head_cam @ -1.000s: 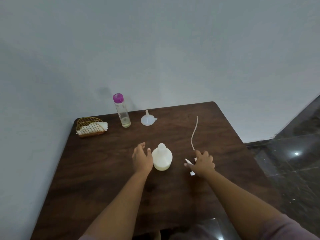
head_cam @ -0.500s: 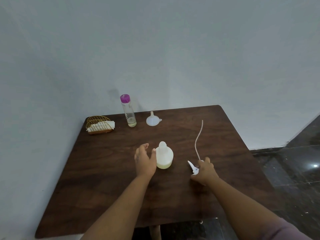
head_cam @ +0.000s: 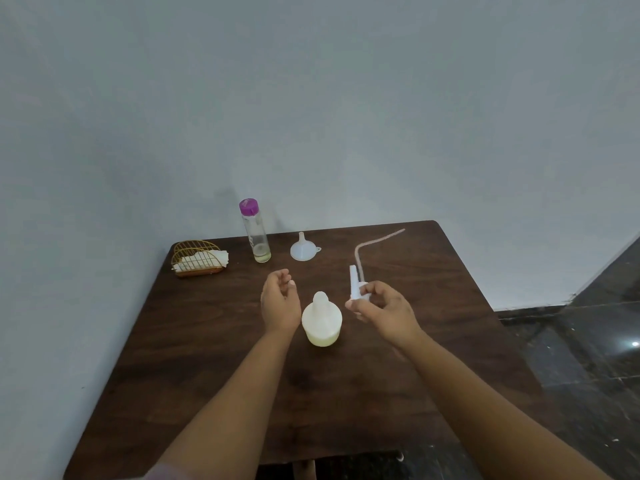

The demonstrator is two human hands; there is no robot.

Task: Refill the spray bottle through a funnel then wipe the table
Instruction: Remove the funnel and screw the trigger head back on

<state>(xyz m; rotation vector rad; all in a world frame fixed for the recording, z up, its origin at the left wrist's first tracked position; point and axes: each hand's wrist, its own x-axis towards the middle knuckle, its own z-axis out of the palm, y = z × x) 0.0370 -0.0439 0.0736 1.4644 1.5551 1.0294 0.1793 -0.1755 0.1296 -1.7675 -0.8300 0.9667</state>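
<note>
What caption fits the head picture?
Right hand lifts the spray head beside the open bottle; left hand waits.

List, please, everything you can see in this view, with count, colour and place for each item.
spray bottle: 1, white, mid table, between the hands, top off
spray head: 1, white, held up in the right hand, right of the spray bottle
dip tube: 1, pale, runs up from the spray head, bends toward the far right
funnel: 1, translucent white, far side of the table, spout up
clear bottle: 1, clear with purple cap, left of the funnel, a little yellowish liquid at the bottom
wire holder: 1, gold, far left corner, holds white napkins
table: 1, dark brown wood, against the wall
left hand: 1, beside the spray bottle, holds nothing
right hand: 1, pinches the spray head
</note>
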